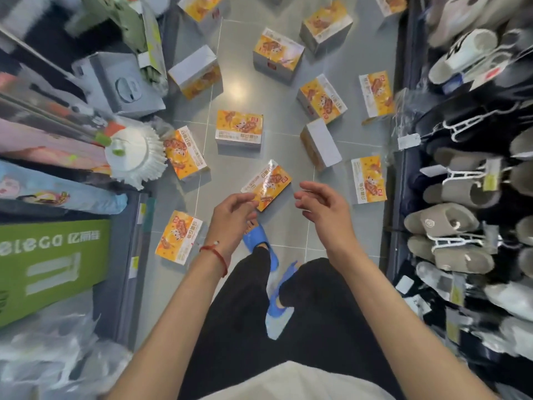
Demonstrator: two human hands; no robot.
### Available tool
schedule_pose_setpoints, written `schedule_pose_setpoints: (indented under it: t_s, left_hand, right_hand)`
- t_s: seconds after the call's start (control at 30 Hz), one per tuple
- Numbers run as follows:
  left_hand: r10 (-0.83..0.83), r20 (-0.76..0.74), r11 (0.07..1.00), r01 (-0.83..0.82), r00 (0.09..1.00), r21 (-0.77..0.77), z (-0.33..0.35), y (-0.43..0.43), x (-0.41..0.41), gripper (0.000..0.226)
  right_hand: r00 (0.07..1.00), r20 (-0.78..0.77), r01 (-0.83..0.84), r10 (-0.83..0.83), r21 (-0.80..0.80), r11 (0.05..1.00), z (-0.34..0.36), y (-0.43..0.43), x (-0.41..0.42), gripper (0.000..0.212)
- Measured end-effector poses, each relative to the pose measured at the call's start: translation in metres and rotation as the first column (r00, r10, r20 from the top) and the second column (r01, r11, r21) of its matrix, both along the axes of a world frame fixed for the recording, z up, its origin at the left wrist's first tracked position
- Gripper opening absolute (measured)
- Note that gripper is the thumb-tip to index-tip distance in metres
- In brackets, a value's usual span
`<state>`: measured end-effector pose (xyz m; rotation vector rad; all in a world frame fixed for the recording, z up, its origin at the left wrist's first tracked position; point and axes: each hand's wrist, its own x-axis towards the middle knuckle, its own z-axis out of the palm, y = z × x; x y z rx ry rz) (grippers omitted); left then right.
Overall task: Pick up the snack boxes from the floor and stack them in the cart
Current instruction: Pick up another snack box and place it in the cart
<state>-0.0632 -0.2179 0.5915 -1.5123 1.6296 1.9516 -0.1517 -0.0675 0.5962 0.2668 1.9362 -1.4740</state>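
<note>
Several orange-and-yellow snack boxes lie scattered over the grey tiled floor [242, 90]. The nearest snack box [269, 184] lies flat and at an angle just beyond my hands. My left hand [232, 216], with a red string on its wrist, hovers at that box's lower-left corner with loosely curled fingers and holds nothing. My right hand [323, 209] hangs to the box's right, fingers relaxed and empty. Other boxes sit by my left wrist [178, 236], at the right [369, 180] and straight ahead [239, 129]. No cart is in view.
Shelves close in the aisle on both sides. On the left are a white mop head [134, 153], a grey bucket [121, 85] and a green carton [52, 264]. Slippers [452, 223] hang on the right rack. My blue slippers [259, 243] stand on the floor.
</note>
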Motion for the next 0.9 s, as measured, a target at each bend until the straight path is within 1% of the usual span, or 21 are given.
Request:
schedule_pose_setpoints:
  t_s: [0.07, 0.17, 0.3, 0.43, 0.5, 0.63, 0.77, 0.83, 0.9]
  left_hand:
    - [0.038, 0.03, 0.999, -0.038, 0.999, 0.004, -0.014, -0.008, -0.012, 0.021]
    - [0.096, 0.092, 0.995, -0.098, 0.991, 0.019, -0.04, -0.015, -0.026, 0.013]
    - [0.176, 0.163, 0.984, -0.179, 0.971, 0.003, -0.086, -0.022, -0.029, 0.013]
    - [0.247, 0.236, 0.967, -0.254, 0.94, -0.001, -0.138, -0.02, -0.031, 0.019]
    - [0.266, 0.269, 0.96, -0.281, 0.926, 0.018, -0.165, -0.017, -0.032, 0.02]
    - [0.319, 0.341, 0.942, -0.334, 0.884, -0.014, -0.231, -0.007, -0.033, 0.021]
    - [0.353, 0.393, 0.921, -0.39, 0.849, 0.015, -0.31, 0.005, -0.045, 0.02]
    - [0.383, 0.4, 0.903, -0.43, 0.833, 0.029, -0.352, 0.008, -0.053, 0.027]
    - [0.399, 0.409, 0.893, -0.449, 0.821, 0.03, -0.393, 0.01, -0.062, 0.049]
  right_hand:
    - [0.999, 0.012, -0.034, 0.034, 0.035, 0.999, -0.017, -0.007, -0.016, 0.028]
    - [0.992, -0.027, -0.12, 0.123, 0.096, 0.988, -0.047, -0.015, -0.038, 0.027]
    - [0.974, -0.027, -0.22, 0.226, 0.145, 0.965, -0.094, -0.019, -0.061, 0.032]
    - [0.941, 0.012, -0.333, 0.338, 0.196, 0.922, -0.151, -0.019, -0.087, 0.031]
    - [0.932, 0.041, -0.358, 0.359, 0.237, 0.903, -0.184, -0.017, -0.099, 0.031]
    - [0.912, 0.109, -0.41, 0.396, 0.313, 0.857, -0.255, -0.017, -0.117, 0.031]
    - [0.844, 0.085, -0.521, 0.529, 0.358, 0.775, -0.327, -0.02, -0.133, 0.03]
    - [0.814, 0.075, -0.56, 0.576, 0.369, 0.742, -0.367, -0.023, -0.141, 0.034]
    - [0.796, 0.079, -0.578, 0.6, 0.388, 0.717, -0.408, -0.028, -0.149, 0.041]
